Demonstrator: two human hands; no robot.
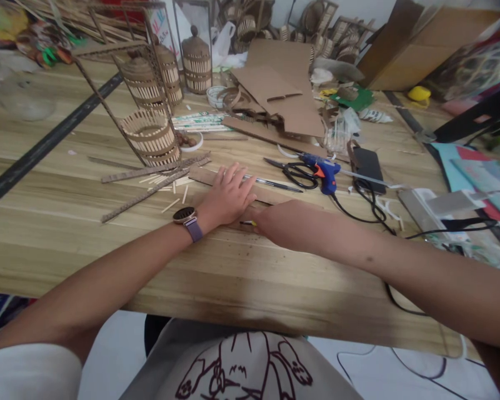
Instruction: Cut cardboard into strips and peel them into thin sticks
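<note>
The left hand (230, 195) is spread out flat on the brown cardboard strip (201, 176), which lies on the table (170, 278) in front of the person, probably so the strip can't slide. The right hand (275, 219) is curled around a small tool (248, 223), mostly hidden, with a bit of yellow showing close to the strip. The pen (279, 184), scissors (302, 176) and blue glue gun (327, 176) lie near, maybe to be easy to reach.

Blue-and-orange glue gun (328, 179), brown cardboard strip (202, 176), black scissors (288, 168), seemingly purple watch strap (193, 229)
</note>
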